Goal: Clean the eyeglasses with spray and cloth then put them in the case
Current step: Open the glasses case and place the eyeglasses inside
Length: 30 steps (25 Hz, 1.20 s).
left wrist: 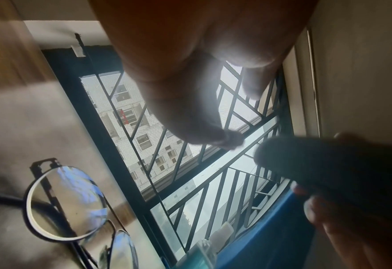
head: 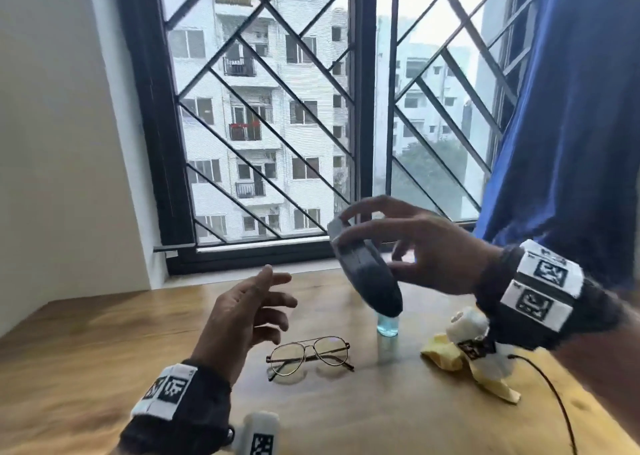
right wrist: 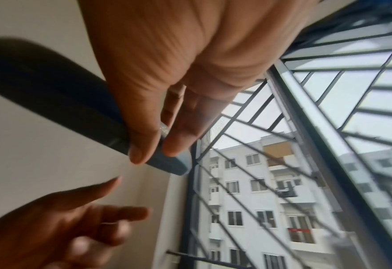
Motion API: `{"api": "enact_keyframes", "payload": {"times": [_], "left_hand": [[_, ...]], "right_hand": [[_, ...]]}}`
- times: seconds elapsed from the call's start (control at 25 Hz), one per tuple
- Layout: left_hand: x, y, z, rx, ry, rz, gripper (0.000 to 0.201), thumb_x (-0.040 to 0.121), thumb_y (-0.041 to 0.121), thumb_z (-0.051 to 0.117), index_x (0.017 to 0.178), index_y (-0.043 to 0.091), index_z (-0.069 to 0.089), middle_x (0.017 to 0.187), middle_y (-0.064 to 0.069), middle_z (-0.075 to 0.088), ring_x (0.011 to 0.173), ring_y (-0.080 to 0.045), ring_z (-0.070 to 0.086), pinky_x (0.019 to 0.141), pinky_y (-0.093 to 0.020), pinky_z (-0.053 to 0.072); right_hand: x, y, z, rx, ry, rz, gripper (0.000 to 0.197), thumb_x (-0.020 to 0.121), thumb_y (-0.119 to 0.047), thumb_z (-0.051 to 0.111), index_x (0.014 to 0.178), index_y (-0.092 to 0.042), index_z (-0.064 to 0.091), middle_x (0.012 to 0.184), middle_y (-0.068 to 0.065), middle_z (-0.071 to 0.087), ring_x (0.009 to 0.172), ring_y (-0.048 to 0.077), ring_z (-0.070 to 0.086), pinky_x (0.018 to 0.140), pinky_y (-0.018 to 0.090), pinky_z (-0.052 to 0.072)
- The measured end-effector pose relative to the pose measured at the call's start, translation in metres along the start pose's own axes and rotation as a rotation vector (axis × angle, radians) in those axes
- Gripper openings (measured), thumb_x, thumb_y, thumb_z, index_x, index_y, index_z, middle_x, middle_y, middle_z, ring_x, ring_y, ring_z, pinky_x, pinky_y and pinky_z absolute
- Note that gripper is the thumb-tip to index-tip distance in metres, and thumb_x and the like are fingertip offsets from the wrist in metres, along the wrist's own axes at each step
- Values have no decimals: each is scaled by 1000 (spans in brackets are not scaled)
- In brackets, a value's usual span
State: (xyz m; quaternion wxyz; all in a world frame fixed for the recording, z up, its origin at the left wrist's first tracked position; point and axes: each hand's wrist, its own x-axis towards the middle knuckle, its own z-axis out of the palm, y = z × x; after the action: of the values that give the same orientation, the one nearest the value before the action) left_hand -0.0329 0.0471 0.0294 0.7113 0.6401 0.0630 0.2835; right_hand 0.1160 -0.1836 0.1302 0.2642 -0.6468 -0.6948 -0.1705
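We hold the closed case [head: 367,274] up in our right hand [head: 429,247], fingers pinching its end, likely to pass it over; our left hand [head: 249,312] waits open beneath. The eyeglasses [head: 308,356] lie on the table [head: 104,333], near the spray bottle [head: 388,326] and yellow cloth [head: 446,354].

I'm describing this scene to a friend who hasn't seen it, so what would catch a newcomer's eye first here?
Probably the dark glasses case, held tilted in the air by the right hand in front of the big window with its diagonal black grille. Below it, gold-rimmed eyeglasses lie on the wooden table beside a small blue spray bottle and a yellow cloth. The left hand hovers open near the case.
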Motion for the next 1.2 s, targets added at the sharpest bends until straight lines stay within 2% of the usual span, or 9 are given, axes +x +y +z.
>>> {"api": "enact_keyframes", "payload": {"times": [0.12,0.24,0.36,0.48,0.6,0.72,0.96,1.04,1.2], "left_hand": [[-4,6,1,-115,-104,-75,63,90,66,45,117,16,71,106,-23,74,77,-31,71,63,-40,54],[-2,7,-1,-236,-98,-53,61,90,64,49,117,15,72,117,-26,71,101,-42,71,89,-56,52],[7,6,-7,-285,55,-5,44,89,48,59,107,9,72,103,-20,74,84,-32,74,78,-46,59],[12,1,-12,-312,114,53,45,89,39,63,117,4,62,106,-20,71,92,-37,73,80,-43,63],[15,-5,-14,-294,112,111,45,87,27,69,129,16,57,123,-20,64,116,-41,66,89,-41,60],[16,-11,-14,-217,147,151,42,90,24,64,132,30,60,126,-12,61,108,-29,71,88,-40,60],[4,-7,-1,-266,-103,-117,34,90,18,60,120,4,66,116,-26,72,86,-35,73,74,-37,64],[0,-15,9,-165,-193,-173,29,88,13,56,113,6,70,110,-23,75,83,-34,74,74,-38,64],[1,-19,13,-86,-245,-214,35,90,12,45,103,16,78,110,-24,75,90,-43,74,78,-40,64]], "right_hand": [[24,-13,57,196,-17,-78,45,87,-4,78,126,-25,71,144,-2,52,126,18,59,80,30,61],[32,-5,99,285,36,-99,48,88,1,76,126,-27,70,143,-6,53,120,20,62,79,31,61],[29,14,120,428,200,107,53,93,4,68,128,-35,66,132,-9,63,105,19,67,80,38,62],[22,21,126,783,367,328,25,101,-26,55,119,-24,72,106,11,76,88,37,73,74,59,61],[13,16,134,990,337,452,34,93,-41,58,113,-20,75,96,17,74,74,40,72,63,51,61],[4,14,139,1009,336,445,33,87,-39,69,115,-22,74,93,16,75,71,37,73,63,41,62],[-1,13,133,529,208,164,71,77,-29,88,140,-37,58,141,-12,56,123,20,57,89,32,58],[0,10,133,427,190,105,61,82,-36,82,139,-35,60,143,-15,58,133,19,52,101,28,49],[0,3,129,689,221,268,37,91,-32,72,128,-27,71,117,-9,76,110,11,70,85,19,53]]}}
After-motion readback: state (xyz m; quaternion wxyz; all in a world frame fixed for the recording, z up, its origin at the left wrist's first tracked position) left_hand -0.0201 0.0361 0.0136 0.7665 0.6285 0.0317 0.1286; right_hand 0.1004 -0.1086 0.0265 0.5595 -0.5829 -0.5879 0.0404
